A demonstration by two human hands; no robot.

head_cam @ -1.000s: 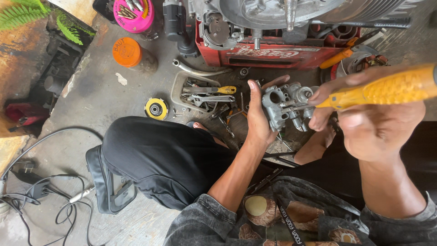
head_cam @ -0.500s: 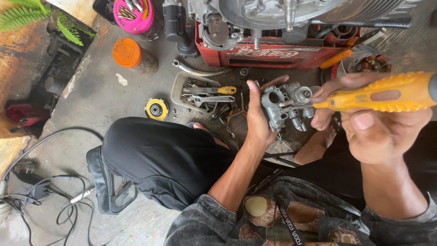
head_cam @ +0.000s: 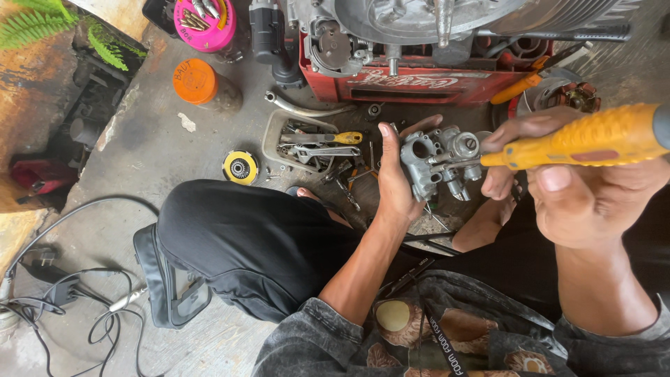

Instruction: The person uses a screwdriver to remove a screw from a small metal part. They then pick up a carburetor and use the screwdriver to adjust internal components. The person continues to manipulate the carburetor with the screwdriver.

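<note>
Left hand (head_cam: 394, 185) clasps the grey carburetor (head_cam: 436, 160) — right hand (head_cam: 586, 188) fisted around the yellow-handled screwdriver (head_cam: 572, 143), tip against it.

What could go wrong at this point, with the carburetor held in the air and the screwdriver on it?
1. The left hand alone holds the metal carburetor in mid-air; a hard push may twist it loose and drop it.
2. The yellow-handled screwdriver in the right hand points toward the left palm; a slip might jab it.
3. Any screw that comes free could fall among the loose tools and the tray below and be lost.
</note>
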